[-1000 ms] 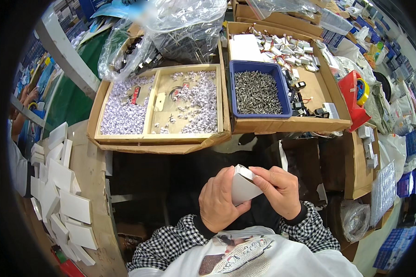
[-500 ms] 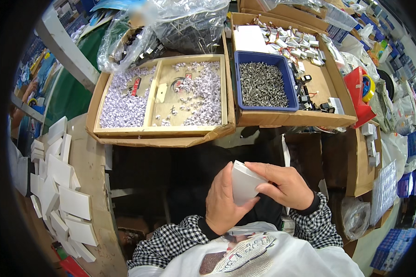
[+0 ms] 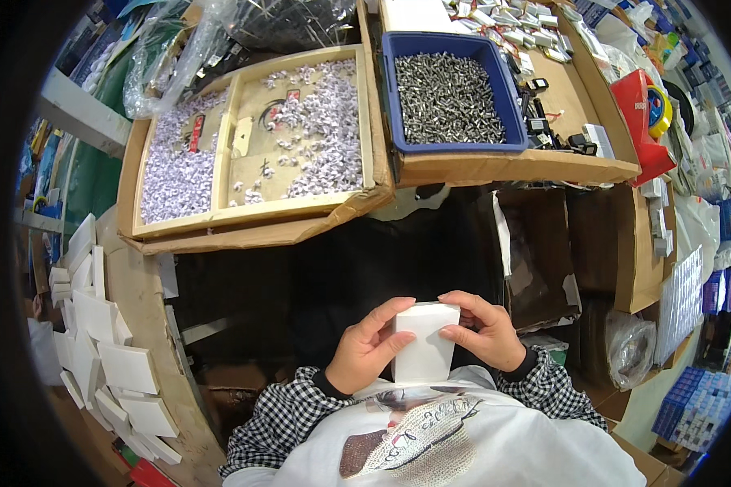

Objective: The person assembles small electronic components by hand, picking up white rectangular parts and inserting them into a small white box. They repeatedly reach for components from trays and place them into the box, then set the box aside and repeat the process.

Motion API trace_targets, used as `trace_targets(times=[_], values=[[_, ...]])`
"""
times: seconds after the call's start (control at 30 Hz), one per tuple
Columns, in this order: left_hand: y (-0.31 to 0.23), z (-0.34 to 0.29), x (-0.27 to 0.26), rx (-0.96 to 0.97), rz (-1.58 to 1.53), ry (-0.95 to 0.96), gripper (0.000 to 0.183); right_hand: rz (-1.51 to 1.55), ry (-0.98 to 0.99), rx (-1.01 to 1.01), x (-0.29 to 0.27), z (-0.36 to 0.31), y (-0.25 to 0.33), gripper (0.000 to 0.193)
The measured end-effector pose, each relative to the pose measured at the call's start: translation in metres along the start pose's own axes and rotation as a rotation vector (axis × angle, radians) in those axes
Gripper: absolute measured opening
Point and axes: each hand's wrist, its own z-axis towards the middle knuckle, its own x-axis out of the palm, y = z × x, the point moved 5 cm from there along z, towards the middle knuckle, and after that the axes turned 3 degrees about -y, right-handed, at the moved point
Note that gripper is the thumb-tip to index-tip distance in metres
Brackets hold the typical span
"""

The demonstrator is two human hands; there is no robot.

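Note:
A small white cardboard box (image 3: pixel 425 349) stands upright between my two hands, close in front of my shirt. My left hand (image 3: pixel 367 344) grips its left side, thumb on the near face and fingers at the upper edge. On the opposite side my right hand (image 3: pixel 489 331) pinches it the same way, with the thumb on the near face. The top of the box looks flat from here; its far side and underside are hidden.
Ahead is a divided wooden tray (image 3: pixel 292 205) of small whitish pieces. Beside it, a blue bin (image 3: pixel 463 148) holds metal screw-like parts. White boxes (image 3: pixel 128 369) pile up at left. A red tape dispenser (image 3: pixel 640 122) stands at right, above a crumpled plastic bag (image 3: pixel 629 349).
The white box has turned from a tilted pose to upright, its broad face toward me. My left hand shifted left and both hands lowered slightly; the view has also shifted.

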Motion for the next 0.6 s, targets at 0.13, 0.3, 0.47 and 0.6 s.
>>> trace_targets(times=[0.13,0.3,0.47,0.6], values=[[0.0018,0.0038,0.0,0.002,-0.001,0.02,0.041,0.129,-0.095,0.032,-0.0022,-0.0067,-0.01,0.038],[0.0047,0.0045,-0.001,0.033,0.037,0.028,0.038,0.032,-0.116,-0.06,-0.0019,-0.0077,-0.0107,0.037],[0.0069,0.0047,-0.0003,0.04,-0.04,0.017,0.033,-0.021,-0.121,-0.083,-0.0027,-0.0083,-0.0082,0.029],[0.0049,0.0054,0.0013,0.052,-0.012,0.027,0.03,-0.089,-0.105,-0.112,-0.0045,-0.0074,-0.0024,0.025]])
